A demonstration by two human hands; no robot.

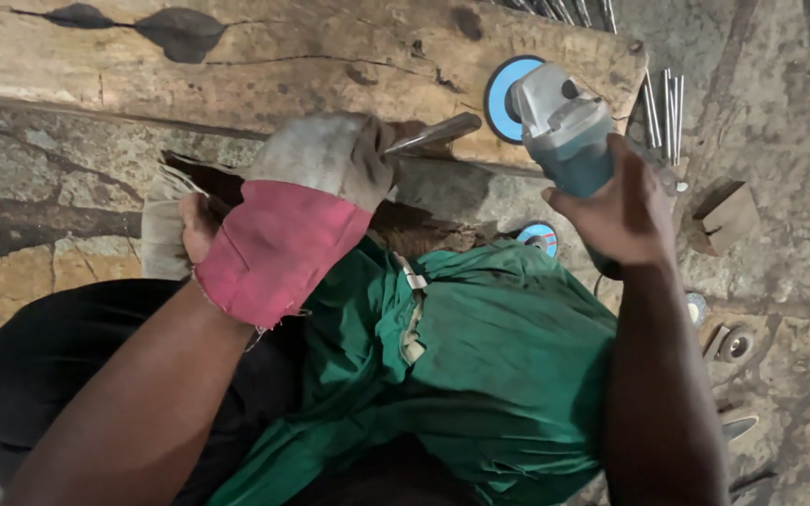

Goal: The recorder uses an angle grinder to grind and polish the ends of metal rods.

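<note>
The gloved left hand is clamped on a metal rod resting against the wooden beam, while the bare right hand grips the angle grinder.

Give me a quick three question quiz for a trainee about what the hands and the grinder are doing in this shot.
1. True or false: the left hand, in a grey and pink work glove, holds a slim metal piece against the worn wooden beam.
2. Which hand grips the teal and grey angle grinder?
A. left
B. right
3. Fill in: the round grinding disc on the grinder is ____ in colour.

Key: 1 true. 2 B, the bare right hand. 3 blue.
</note>
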